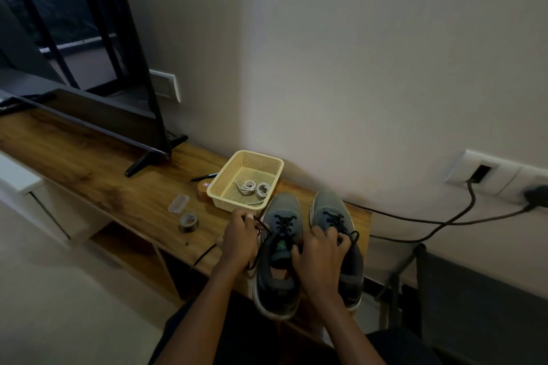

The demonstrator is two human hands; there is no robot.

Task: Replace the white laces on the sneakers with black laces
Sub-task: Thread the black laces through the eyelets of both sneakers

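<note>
On shelf, near end: left grey mesh sneaker (280,207) and right grey mesh sneaker (327,204) stand side by side on the brown wooden shelf (103,175), heels at its front edge.
Appearance: grey uppers, dark heels, pale soles; black lace (283,224) crossed through the eyelets of both.
Orientation: long axes parallel, toes toward the wall, heels toward the person.
Left hand (240,241): fingers curled round a black lace end beside the left sneaker; a strand trails off the shelf edge.
Right hand (318,258): fingers curled, pinching a black lace loop over the right sneaker; which shoe's lace cannot be told.
Basket: cream plastic mesh basket (218,187) just beyond the toes, holding coiled white laces (255,188).
</note>
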